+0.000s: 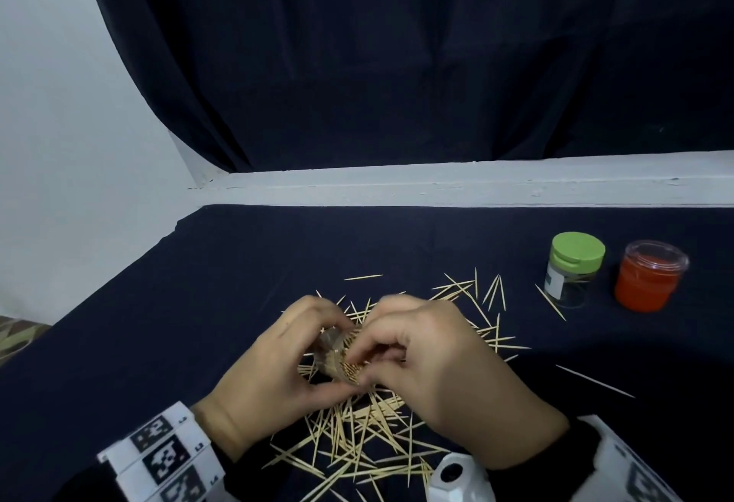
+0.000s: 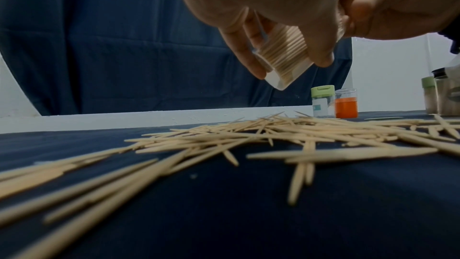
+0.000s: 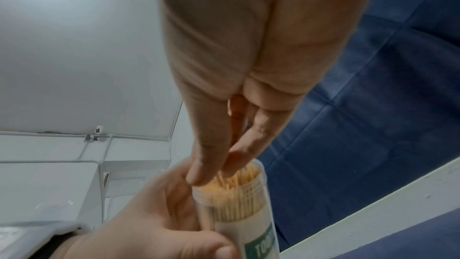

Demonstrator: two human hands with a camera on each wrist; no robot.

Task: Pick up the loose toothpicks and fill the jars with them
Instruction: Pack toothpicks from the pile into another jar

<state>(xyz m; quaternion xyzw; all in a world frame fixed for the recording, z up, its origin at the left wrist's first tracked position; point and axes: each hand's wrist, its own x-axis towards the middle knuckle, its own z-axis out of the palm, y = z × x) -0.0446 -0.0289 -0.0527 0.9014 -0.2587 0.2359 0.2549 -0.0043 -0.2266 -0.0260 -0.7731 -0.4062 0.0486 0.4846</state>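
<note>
My left hand (image 1: pixel 296 346) grips a clear jar (image 1: pixel 337 362), tilted and packed with toothpicks, a little above the table. In the left wrist view the jar (image 2: pixel 281 54) hangs bottom-down in my fingers. My right hand (image 1: pixel 359 360) has its thumb and fingers pinched together at the jar's mouth. The right wrist view shows those fingertips (image 3: pixel 199 174) on the toothpick tips inside the jar (image 3: pixel 239 202), with my left hand (image 3: pixel 149 224) wrapped round its labelled body. Loose toothpicks (image 1: pixel 357 442) lie scattered under and around both hands.
A green-lidded jar (image 1: pixel 572 269) and a clear jar with a red inside (image 1: pixel 647 283) stand at the right rear of the dark cloth table (image 1: pixel 159 323). A white ledge (image 1: pixel 437 184) runs along the back. More jars (image 2: pixel 438 94) show at the far right.
</note>
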